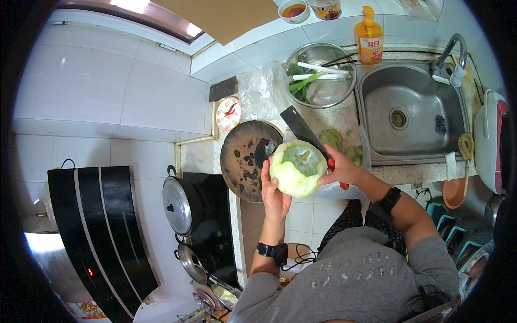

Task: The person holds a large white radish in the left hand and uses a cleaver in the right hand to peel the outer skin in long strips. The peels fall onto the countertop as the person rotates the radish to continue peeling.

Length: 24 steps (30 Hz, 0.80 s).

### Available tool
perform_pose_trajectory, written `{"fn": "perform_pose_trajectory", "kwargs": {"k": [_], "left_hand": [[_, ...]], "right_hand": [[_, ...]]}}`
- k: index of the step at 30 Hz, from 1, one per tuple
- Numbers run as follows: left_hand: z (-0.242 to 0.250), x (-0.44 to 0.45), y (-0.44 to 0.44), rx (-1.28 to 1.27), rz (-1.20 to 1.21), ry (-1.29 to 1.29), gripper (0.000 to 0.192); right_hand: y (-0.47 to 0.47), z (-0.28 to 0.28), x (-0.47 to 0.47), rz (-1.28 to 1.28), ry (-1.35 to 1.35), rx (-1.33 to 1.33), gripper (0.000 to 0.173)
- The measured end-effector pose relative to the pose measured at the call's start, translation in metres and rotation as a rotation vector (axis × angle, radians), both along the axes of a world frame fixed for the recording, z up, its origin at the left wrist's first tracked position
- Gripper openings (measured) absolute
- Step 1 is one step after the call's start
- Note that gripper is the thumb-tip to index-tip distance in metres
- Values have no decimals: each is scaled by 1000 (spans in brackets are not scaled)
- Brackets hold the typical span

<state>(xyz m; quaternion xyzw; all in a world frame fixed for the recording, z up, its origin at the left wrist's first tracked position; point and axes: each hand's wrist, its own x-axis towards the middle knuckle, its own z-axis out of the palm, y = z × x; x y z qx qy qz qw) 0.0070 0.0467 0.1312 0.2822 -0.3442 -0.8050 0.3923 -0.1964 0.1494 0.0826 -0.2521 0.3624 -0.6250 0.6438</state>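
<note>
A large round, pale green gourd (291,181), mostly peeled, is held up between my two hands. A patch of darker green skin surrounds the stem end on its upper face. My left hand (275,198) supports it from the left and below, with the fingers along its side. My right hand (342,166) grips the red handle of a dark-bladed cleaver (301,127) and touches the gourd's right side with the thumb. The blade points up and left behind the gourd. Green peelings (331,138) lie on the plastic covering the counter, beyond my right hand.
A round wooden chopping board (241,161) sits left, near a plate with red chillies (228,114). Behind are a steel bowl (319,103) holding scallions and chopsticks, and a dish soap bottle (369,42). A steel sink (404,147) is right; a lidded pot (176,206) stands on the left-hand stove.
</note>
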Motion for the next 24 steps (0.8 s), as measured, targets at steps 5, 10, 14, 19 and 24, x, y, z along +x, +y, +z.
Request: {"fn": "perform_pose_trajectory", "kwargs": {"k": [5,10,14,19,24], "left_hand": [[-20,13,-3,238,-200,-66,69],[-35,16,13,268,-198,-106,75],[-49,15,11,365,-159,-114,71],[-75,8,1,383,-173,-193,64],[-100,-2,-3,433,-149,-285,59]], "right_hand": [[2,-9,10,-60,-3,-52,112],[11,-24,18,-61,171,-22,113],[12,-35,20,-53,205,-91,104],[25,-33,11,-85,712,201,67],[51,-3,5,-109,1007,171,40]]}}
